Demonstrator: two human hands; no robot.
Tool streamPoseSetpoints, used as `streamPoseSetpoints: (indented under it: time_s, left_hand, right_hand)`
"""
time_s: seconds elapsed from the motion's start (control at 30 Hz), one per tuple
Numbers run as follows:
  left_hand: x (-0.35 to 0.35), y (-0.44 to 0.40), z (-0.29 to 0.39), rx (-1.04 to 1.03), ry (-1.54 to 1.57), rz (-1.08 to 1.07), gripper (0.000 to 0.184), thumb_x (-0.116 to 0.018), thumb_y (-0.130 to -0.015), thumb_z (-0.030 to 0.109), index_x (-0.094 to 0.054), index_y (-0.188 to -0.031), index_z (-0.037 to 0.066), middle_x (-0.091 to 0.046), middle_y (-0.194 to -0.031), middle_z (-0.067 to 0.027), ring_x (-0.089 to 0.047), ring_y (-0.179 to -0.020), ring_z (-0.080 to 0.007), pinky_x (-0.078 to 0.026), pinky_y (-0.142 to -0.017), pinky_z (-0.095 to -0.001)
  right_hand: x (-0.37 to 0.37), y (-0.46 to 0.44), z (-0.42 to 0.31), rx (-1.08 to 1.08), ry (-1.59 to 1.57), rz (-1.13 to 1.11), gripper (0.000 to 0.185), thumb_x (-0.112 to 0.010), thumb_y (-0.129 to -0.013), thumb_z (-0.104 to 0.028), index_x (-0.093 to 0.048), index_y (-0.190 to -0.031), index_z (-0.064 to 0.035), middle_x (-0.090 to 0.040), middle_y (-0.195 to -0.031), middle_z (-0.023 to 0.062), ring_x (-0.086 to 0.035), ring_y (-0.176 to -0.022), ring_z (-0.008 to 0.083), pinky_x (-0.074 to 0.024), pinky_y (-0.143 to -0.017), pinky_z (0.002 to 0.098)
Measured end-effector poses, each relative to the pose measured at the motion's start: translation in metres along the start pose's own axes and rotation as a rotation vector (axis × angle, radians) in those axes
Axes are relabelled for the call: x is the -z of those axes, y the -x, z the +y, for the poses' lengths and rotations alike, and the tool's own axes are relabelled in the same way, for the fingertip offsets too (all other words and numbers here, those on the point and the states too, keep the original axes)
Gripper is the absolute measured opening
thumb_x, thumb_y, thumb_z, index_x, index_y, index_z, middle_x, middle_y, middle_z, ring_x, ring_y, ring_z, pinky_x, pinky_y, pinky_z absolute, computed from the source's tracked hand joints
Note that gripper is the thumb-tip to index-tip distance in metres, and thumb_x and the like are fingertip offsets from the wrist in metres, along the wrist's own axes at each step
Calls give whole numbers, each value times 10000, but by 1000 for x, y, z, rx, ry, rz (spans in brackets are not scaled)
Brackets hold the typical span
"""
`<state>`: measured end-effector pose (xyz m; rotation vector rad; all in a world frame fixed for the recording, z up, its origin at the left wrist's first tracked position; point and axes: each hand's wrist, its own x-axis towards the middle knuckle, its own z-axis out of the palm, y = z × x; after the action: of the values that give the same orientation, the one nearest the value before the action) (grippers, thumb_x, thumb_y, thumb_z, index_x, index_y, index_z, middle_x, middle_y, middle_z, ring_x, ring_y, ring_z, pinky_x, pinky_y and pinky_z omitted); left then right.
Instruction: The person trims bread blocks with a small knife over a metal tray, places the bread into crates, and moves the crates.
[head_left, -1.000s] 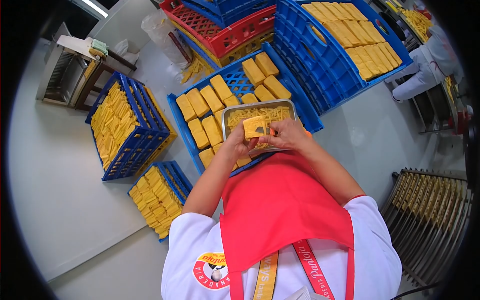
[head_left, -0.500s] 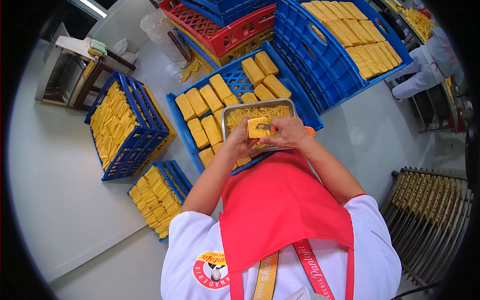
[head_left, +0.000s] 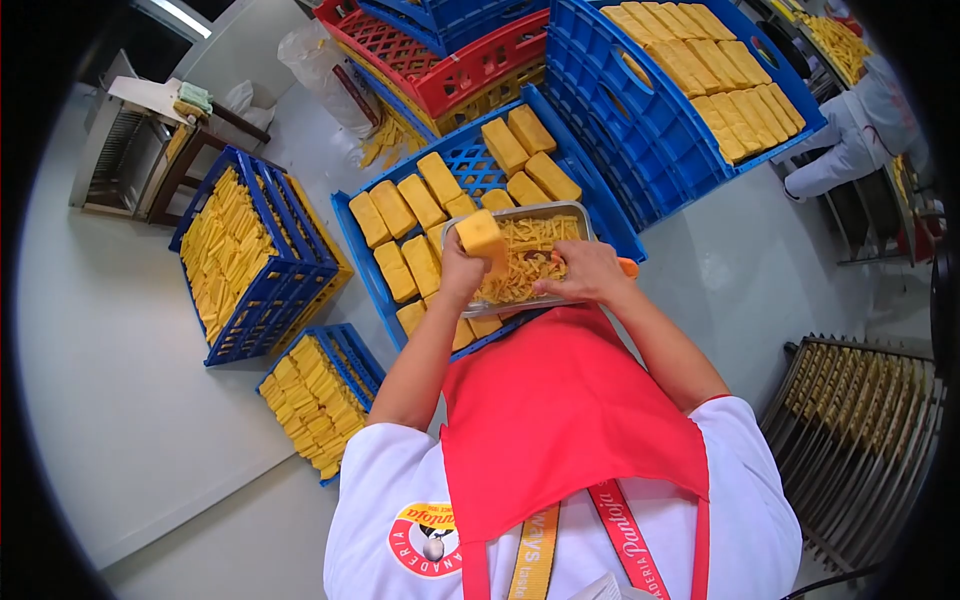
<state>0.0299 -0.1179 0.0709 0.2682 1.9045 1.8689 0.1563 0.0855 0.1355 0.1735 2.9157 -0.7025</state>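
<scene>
My left hand (head_left: 464,272) is wrapped round a yellow loaf-shaped block (head_left: 480,233), held tilted up over the left side of a metal tray (head_left: 586,222). My right hand (head_left: 590,272) is closed on an orange-handled knife (head_left: 628,267) whose handle end sticks out past the palm. The blade is mostly hidden among the fingers and scraps. Thin yellow trimmings (head_left: 530,235) fill the tray under both hands. Below the tray lies a blue crate (head_left: 352,225) with rows of similar yellow blocks (head_left: 420,200).
A tall blue crate (head_left: 610,110) holding more blocks stands at back right, beside a red crate (head_left: 470,75). To the left are blue crates (head_left: 290,270) packed with yellow slices. A rack (head_left: 860,430) stands at right; another person (head_left: 860,130) is beyond.
My left hand has moved left and lifted the block away from the knife, turning it. My right hand has shifted slightly right and down, over the trimmings.
</scene>
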Motion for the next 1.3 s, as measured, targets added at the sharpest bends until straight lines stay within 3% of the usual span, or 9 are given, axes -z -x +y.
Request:
streamPoseSetpoints:
  time_s: [0.13, 0.27, 0.37, 0.57, 0.77, 0.87, 0.93, 1.03, 1.3]
  left_hand:
    - [8, -5, -28, -446, -384, -11, 490, -691, -700, -76, -532, -1140, 73, -564, -1099, -80, -569, -1054, -238, -453, -915, -308]
    - [0, -2, -33, -391, -305, -28, 458, -729, -705, -43, -547, -1107, 79, -541, -1077, -83, -554, -1031, -241, -452, -898, -318]
    - [-10, 7, -16, -451, -400, -79, 528, -712, -739, -90, -501, -1185, 98, -579, -1087, -18, -572, -1015, -145, -467, -894, -276]
    - [-29, 15, -8, -185, -210, -190, 567, -757, -726, -64, -492, -1202, 93, -601, -1114, -14, -582, -1026, -135, -487, -899, -284]
    - [-36, 17, -8, -45, 24, -149, 655, -780, -698, -67, -468, -1255, 80, -602, -1167, -32, -591, -1049, -152, -498, -902, -291]
    - [-37, 18, -1, -74, 72, -100, 662, -806, -661, -43, -495, -1236, 65, -592, -1155, -51, -590, -1048, -180, -491, -907, -312]
    - [-36, 21, 12, -306, -398, -13, 624, -815, -636, -12, -539, -1191, 54, -573, -1133, -88, -580, -1057, -236, -472, -924, -341]
    - [-30, 18, 13, -358, -477, -66, 567, -770, -612, -47, -574, -1137, 40, -549, -1109, -156, -552, -1066, -338, -449, -931, -365]
    - [-25, 16, 15, -339, -473, -134, 535, -760, -633, -19, -579, -1132, 51, -553, -1114, -151, -554, -1055, -350, -456, -914, -370]
  right_hand:
    - [4, -2, 1, -123, -73, 51, 703, -667, -673, -710, -631, -940, -61, -673, -893, 192, -656, -881, 362, -504, -750, 457]
    - [8, -4, -2, -127, -121, 33, 751, -680, -634, -746, -618, -929, -58, -669, -891, 198, -656, -885, 361, -505, -752, 453]
    - [9, -7, -8, -42, -158, 107, 778, -723, -586, -756, -581, -914, -66, -643, -806, 172, -640, -828, 373, -489, -719, 456]
    - [8, -10, -13, 35, -171, 206, 784, -731, -567, -768, -583, -880, -65, -635, -772, 179, -640, -789, 372, -491, -677, 445]
    - [8, -14, -8, -119, -180, -148, 763, -594, -664, -815, -642, -870, -81, -666, -814, 202, -660, -805, 367, -505, -700, 457]
    - [-1, -13, -5, -156, -180, -155, 777, -548, -685, -830, -651, -860, -80, -673, -820, 192, -661, -794, 365, -510, -691, 463]
    - [-3, -8, -7, -103, -23, 124, 762, -585, -668, -818, -646, -834, -77, -677, -827, 183, -665, -786, 360, -516, -686, 465]
    - [9, -5, -5, -26, -19, 96, 749, -626, -642, -805, -642, -830, -80, -679, -849, 184, -669, -790, 351, -523, -691, 452]
    - [8, -6, -5, 22, 9, 118, 728, -633, -643, -798, -643, -788, -85, -669, -769, 170, -671, -762, 327, -523, -680, 436]
